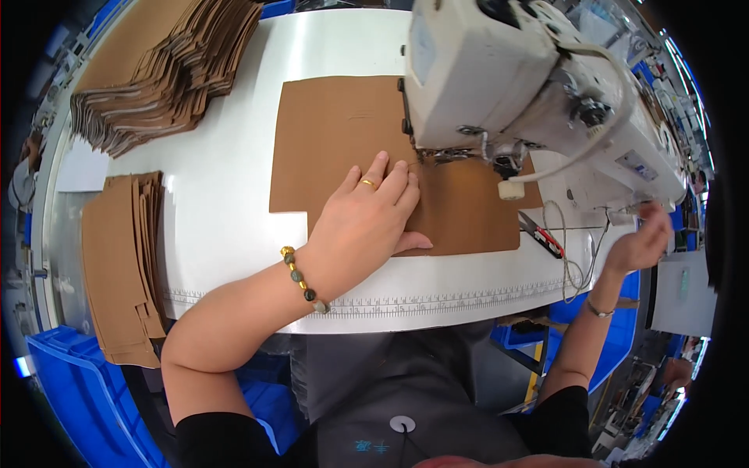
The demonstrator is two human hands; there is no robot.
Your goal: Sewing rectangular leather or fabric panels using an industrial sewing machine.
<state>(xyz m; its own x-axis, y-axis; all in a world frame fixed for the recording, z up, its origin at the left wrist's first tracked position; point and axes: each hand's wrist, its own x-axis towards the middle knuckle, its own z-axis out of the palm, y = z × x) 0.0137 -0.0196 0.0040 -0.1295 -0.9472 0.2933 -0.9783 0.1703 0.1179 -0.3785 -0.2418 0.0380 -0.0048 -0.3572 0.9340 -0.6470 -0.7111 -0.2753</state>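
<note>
A flat brown panel (335, 140), like leather or fabric, lies on the white table under the white sewing machine (484, 86). My left hand (370, 207) presses on it with fingers spread, the fingertips just left of the needle area. A ring and a beaded bracelet are on that hand and wrist. At the right end of the machine, my right hand (647, 240) is raised beside the machine body. Its fingers look bent and slightly blurred, and what they touch cannot be made out. The needle tip is hard to see behind the machine head.
Stacks of brown panels (117, 257) and a taller layered pile (156, 93) stand at the left. Small scissors (544, 236) and a loose cord (573, 273) lie right of the panel. A printed ruler (390, 306) runs along the front edge. Blue bins (86, 398) sit below.
</note>
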